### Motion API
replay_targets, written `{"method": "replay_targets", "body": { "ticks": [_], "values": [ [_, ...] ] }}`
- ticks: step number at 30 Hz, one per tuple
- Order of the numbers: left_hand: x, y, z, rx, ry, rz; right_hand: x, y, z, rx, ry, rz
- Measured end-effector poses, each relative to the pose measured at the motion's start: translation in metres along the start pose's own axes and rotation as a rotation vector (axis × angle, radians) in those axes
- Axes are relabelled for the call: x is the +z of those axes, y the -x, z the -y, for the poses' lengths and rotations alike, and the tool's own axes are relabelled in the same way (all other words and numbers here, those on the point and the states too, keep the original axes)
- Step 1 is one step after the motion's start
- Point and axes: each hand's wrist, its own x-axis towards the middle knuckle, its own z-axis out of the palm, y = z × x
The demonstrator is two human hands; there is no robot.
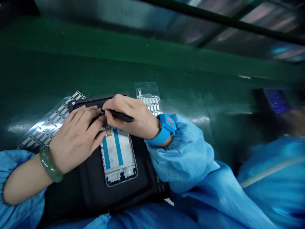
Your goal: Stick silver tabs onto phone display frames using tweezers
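A phone frame (124,149) with two blue strips on its pale inner face lies on a black foam tray (95,187). My left hand (79,135) rests over its upper left end, fingers stretched and apart, the thumb at its left edge. In my right hand (131,113) is a slim black tool (122,116) that looks like tweezers, its tip hidden among the fingers at the frame's upper end. Below the fingertips shows a small orange flex piece (109,132). My hands nearly touch, covering the top of the frame.
A clear sheet of small pale parts (45,127) lies left of the tray, partly under my left hand. Another such sheet (149,98) lies behind my right wrist. The green bench (190,86) runs behind. At right are a co-worker's blue sleeve (278,178) and a purple item (277,100).
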Motion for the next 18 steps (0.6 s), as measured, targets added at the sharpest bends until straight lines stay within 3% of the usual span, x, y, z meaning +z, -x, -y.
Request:
{"method": "replay_targets", "body": {
  "ticks": [2,7,11,13,15,18],
  "values": [
    [0.001,0.0,0.0,0.003,0.002,-0.003,0.001,-0.001,-0.001,0.005,-0.001,-0.001],
    [0.002,0.0,0.001,0.01,-0.007,-0.015,0.008,-0.001,-0.013,0.181,-0.21,-0.167],
    [0.003,0.0,0.002,0.008,-0.002,-0.022,0.001,-0.003,-0.026,0.397,-0.401,-0.434],
    [0.004,0.001,0.003,0.005,-0.002,-0.015,-0.007,-0.003,-0.034,0.397,-0.304,-0.529],
    [0.004,0.002,0.004,0.005,-0.007,-0.012,-0.015,-0.001,-0.042,0.355,-0.086,-0.429],
    [0.004,0.003,0.005,0.017,-0.011,-0.019,-0.02,0.003,-0.05,0.305,0.147,-0.025]
  ]
}}
